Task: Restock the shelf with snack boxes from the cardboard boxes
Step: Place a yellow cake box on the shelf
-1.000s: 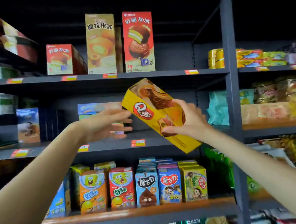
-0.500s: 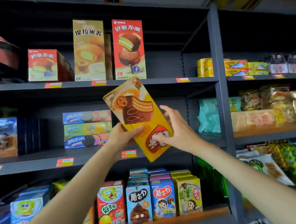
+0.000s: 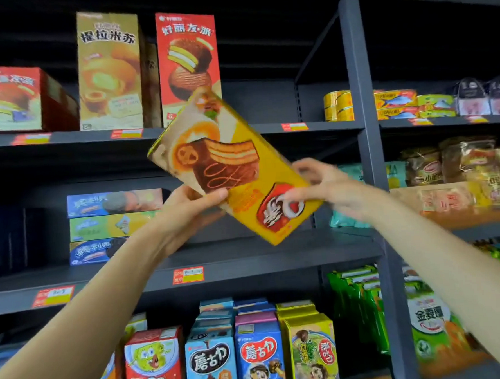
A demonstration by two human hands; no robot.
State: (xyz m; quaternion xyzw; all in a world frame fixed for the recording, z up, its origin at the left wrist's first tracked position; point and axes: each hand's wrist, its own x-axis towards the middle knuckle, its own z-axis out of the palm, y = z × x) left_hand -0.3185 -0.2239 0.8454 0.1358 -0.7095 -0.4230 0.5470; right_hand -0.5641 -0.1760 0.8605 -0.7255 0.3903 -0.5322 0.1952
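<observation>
A long yellow snack box (image 3: pixel 232 167) with a chocolate cake picture hangs tilted in front of the dark metal shelf (image 3: pixel 247 257), its top end up near the upper shelf's edge. My left hand (image 3: pixel 191 210) grips its lower left edge, thumb on the front. On the box's lower right side lies my right hand (image 3: pixel 328 190), fingers across the red logo. The box sits above the bare stretch of the middle shelf, right of a stack of three flat cookie boxes (image 3: pixel 113 227).
On the upper shelf stand a red box (image 3: pixel 188 64), a tan box (image 3: pixel 110 72) and a lower red box (image 3: pixel 20 98). Small upright boxes (image 3: pixel 233 360) fill the bottom shelf. A grey upright post (image 3: pixel 364 123) divides off the right bay with tins and bags.
My left hand has taken hold of the box's lower left edge. The box has turned over end for end and risen, its logo now at the lower right. The view has moved closer.
</observation>
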